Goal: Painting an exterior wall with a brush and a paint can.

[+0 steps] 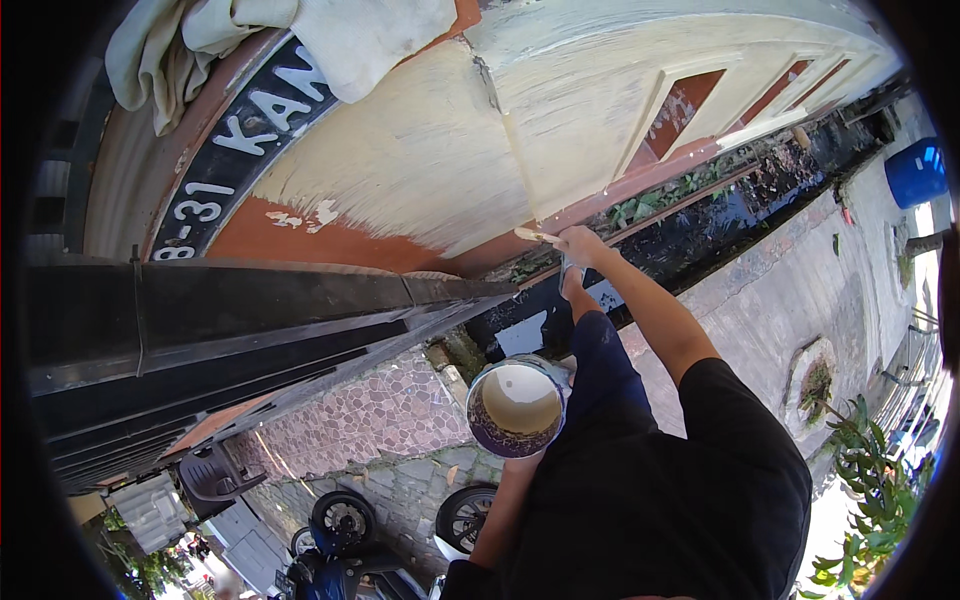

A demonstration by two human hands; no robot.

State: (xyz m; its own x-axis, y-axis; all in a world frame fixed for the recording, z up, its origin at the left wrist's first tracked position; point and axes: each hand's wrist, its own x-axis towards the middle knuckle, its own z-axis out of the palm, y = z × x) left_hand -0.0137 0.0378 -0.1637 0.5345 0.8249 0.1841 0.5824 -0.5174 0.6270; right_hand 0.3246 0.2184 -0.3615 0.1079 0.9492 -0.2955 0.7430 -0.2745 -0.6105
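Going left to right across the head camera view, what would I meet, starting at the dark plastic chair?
Dark plastic chair → round bucket → right hand → ring-shaped planter → blue barrel.

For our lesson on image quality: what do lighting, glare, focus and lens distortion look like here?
Head view: the cream wall bows with fisheye bending; head view: bright reflections glare off the ditch water; head view: the background beside the leafy plant is washed out; head view: the paintbrush looks fairly sharp.
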